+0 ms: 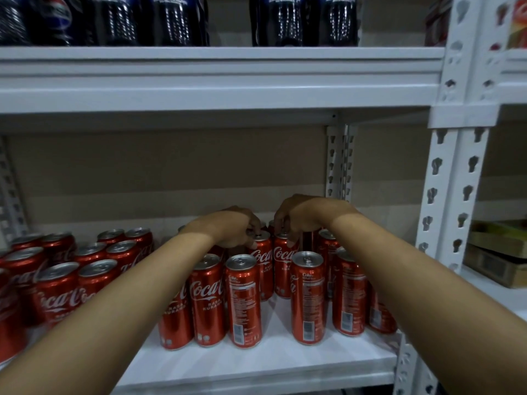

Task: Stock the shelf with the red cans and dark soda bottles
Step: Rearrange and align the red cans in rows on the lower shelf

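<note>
Head view: your left hand (232, 228) is curled over the top of one red can (261, 262) near the middle of the lower shelf (256, 363), fingertips on its rim. Your right hand (299, 216) grips the top of the neighbouring can (283, 266) at its 3 o'clock; the two cans stand just beside each other, upright.

Stock status: a dense block of red cans (60, 269) fills the shelf at 9 o'clock. A looser cluster (242, 300) stands around your hands, with gaps between its columns and bare shelf at 6 o'clock. The back of the shelf at 12 o'clock appears unfilled.

Dark soda bottles (171, 21) line the upper shelf (216, 78) at 12 o'clock, with one gap between groups.

Judgement: the task is well advanced; the cans need closing up, and the bottle row may take more.
</note>
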